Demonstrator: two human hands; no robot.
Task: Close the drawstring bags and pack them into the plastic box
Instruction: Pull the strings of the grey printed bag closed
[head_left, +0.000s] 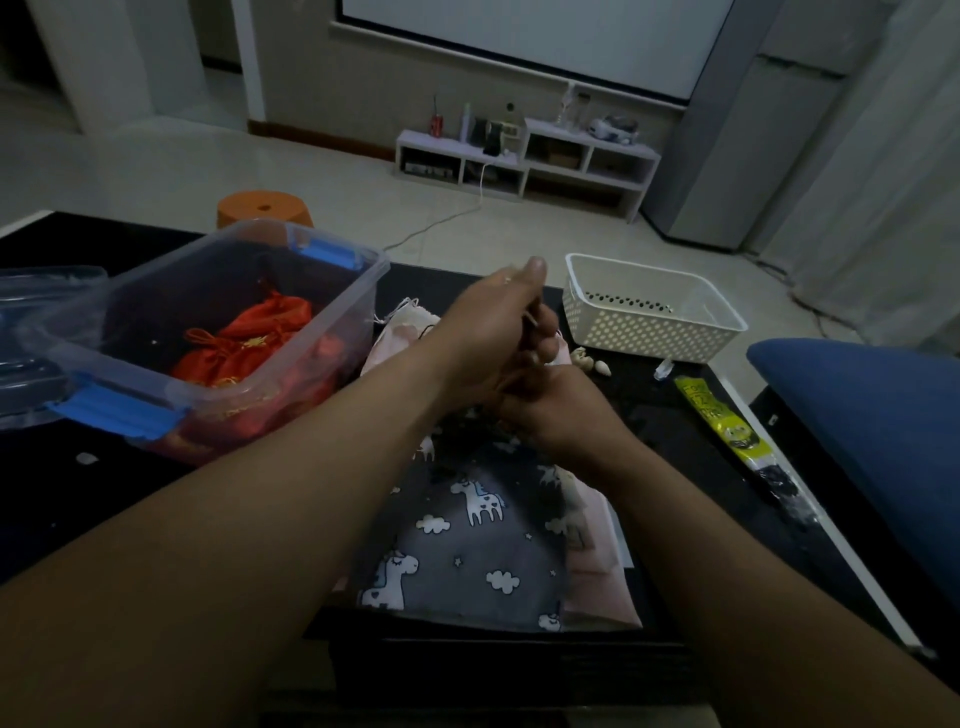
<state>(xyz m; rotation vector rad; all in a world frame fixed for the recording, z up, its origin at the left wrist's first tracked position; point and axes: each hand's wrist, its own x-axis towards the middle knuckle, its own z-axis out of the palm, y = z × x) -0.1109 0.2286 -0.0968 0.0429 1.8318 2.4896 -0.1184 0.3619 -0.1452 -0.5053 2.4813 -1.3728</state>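
Spreading across the lower view, the black surface (104, 509) carries everything for this job. On its left side stands the clear plastic box with blue latches (260, 382), lid off, already holding several shiny red drawstring bags (244, 343). In the middle, nearest the person, lies the grey fabric drawstring bag printed with white unicorns and clouds (467, 545), resting on a pale pink fabric bag (597, 561) that shows along its right edge. A white perforated plastic basket (649, 332) sits at the far right, well apart from the box. Both hands work close together at the grey bag's far end: the right hand (566, 410) grips the bunched mouth low down, and the left hand (488, 338) is raised just above it, fingers curled, seemingly pinching a thin pale cord (531, 318); the dim light leaves the exact pinch unclear. The step in hand looks like cinching the grey bag, so it is not yet packed. To do it well, the right hand should anchor the gathered fabric firmly while the left draws the cord straight away from the mouth, evenly, until the opening puckers fully shut. A few small pale shells (587, 361) lie loose just beside the basket.
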